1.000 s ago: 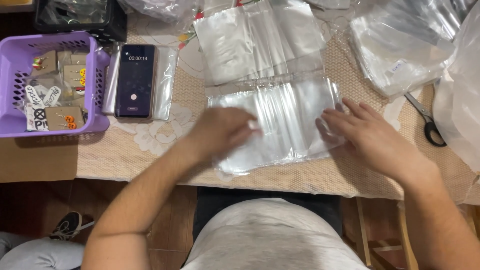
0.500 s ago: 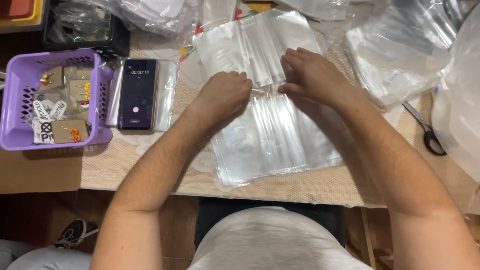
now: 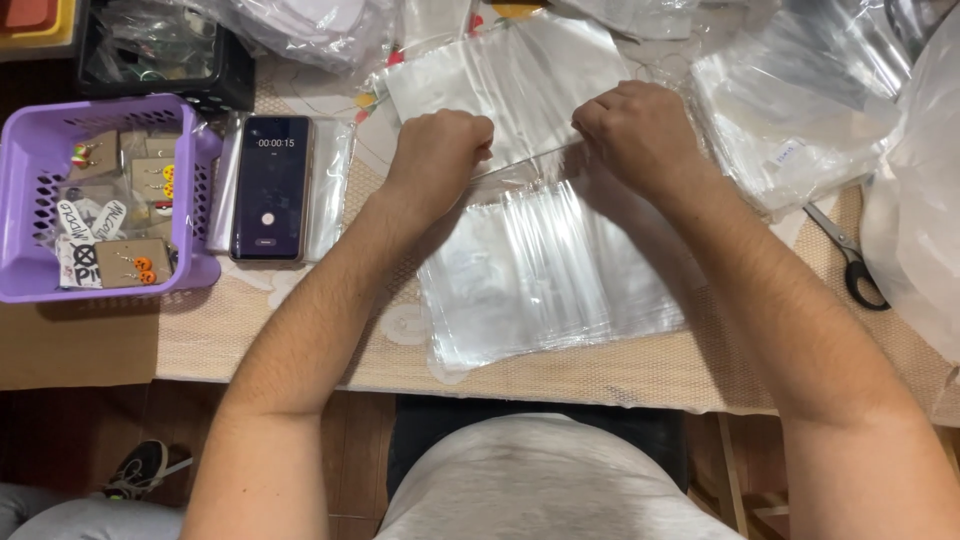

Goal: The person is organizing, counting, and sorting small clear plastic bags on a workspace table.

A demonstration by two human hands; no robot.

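Hands: two, left hand (image 3: 437,155) and right hand (image 3: 640,135). Phone (image 3: 270,187): one. Purple basket (image 3: 30,285): one. Scissors (image 3: 850,255): one pair. Clear bags (image 3: 550,270): several, uncountable.

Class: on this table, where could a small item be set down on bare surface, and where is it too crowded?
Free: the strip of table between the purple basket, the phone and the clear bags. Crowded: the far edge, piled with plastic, and the right side by the scissors.
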